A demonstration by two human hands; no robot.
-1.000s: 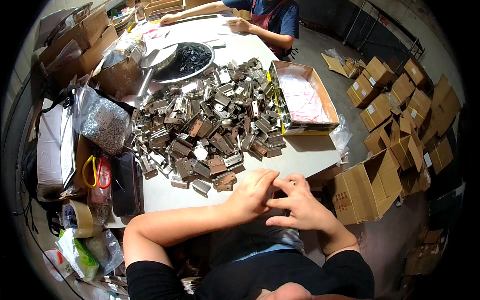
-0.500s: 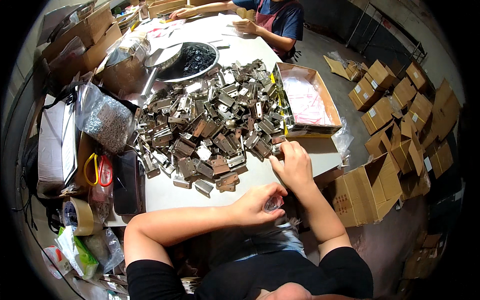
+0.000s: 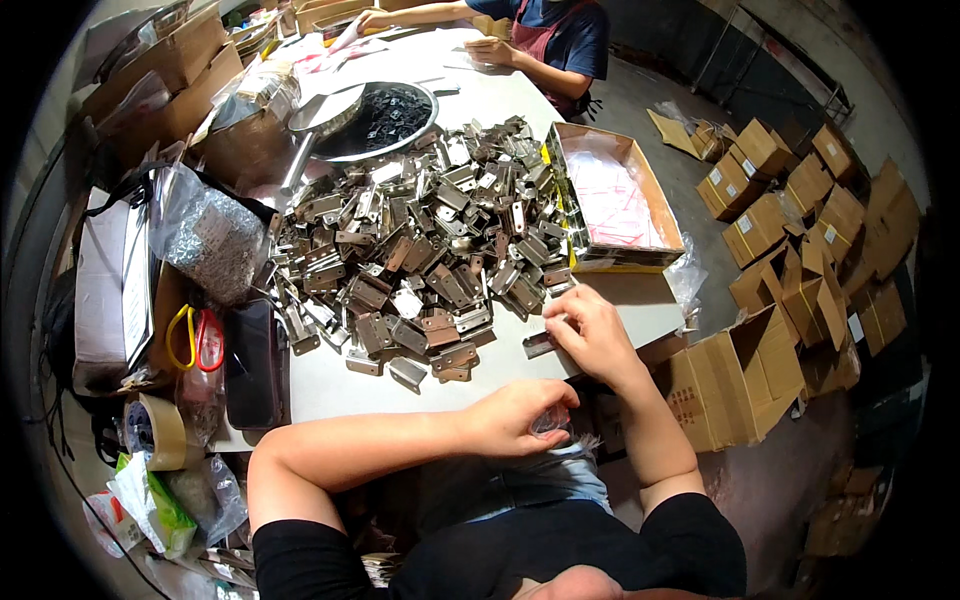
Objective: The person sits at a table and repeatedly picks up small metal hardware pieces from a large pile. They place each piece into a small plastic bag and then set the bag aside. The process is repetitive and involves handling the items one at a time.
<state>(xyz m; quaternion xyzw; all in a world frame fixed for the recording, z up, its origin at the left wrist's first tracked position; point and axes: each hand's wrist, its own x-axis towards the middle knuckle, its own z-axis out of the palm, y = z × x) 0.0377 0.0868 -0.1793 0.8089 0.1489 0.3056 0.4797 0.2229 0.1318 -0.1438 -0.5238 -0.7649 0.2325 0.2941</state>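
My left hand is curled closed around a crumpled clear plastic bag just off the table's front edge. Over the table's right front part, my right hand has its fingers bent in, with a small metal bracket showing at the thumb side. How the fingers grip that bracket is partly hidden. Beyond both hands spreads a large heap of metal brackets, silvery and brownish, with drilled holes. A few lie loose along its near edge.
An open box of pink-and-white packets stands right of the heap. Behind are a metal bowl of black parts and a scoop. Scissors, a dark phone-like slab and tape sit left. A co-worker works opposite; cartons lie right.
My right hand has drawn back slightly from the heap's edge, and a bracket now shows beside its fingers. The left hand with the bag has barely shifted. The co-worker's hand has lifted a pinkish packet.
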